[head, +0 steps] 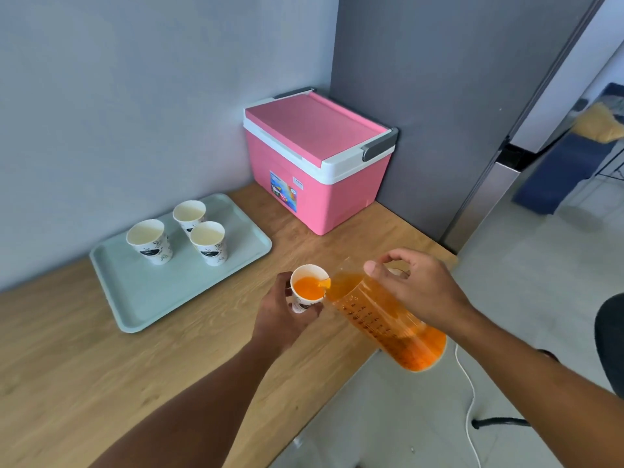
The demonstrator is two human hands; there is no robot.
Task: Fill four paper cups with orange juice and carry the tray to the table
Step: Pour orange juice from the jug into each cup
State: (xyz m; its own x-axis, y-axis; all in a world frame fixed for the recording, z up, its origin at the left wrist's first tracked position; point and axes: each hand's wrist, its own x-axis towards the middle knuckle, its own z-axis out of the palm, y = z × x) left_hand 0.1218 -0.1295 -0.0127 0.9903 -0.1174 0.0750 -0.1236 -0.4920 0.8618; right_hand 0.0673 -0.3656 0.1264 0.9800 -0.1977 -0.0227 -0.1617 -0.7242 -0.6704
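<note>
My left hand point(282, 310) grips a white printed paper cup point(307, 288) above the wooden counter. Orange juice fills much of that cup. My right hand point(417, 288) holds a clear measuring jug point(381, 319) of orange juice, tilted with its spout at the cup's rim, and juice runs into the cup. On the pale green tray point(141, 292) to the left stand three empty paper cups point(149, 240) point(189, 215) point(208, 242), clustered at its far half.
A pink cooler box point(315, 157) with a white rim and grey latches sits at the counter's back corner against a grey panel. The counter edge point(341, 390) runs diagonally below my hands. A white cable point(469, 400) and a chair base lie on the floor at the right.
</note>
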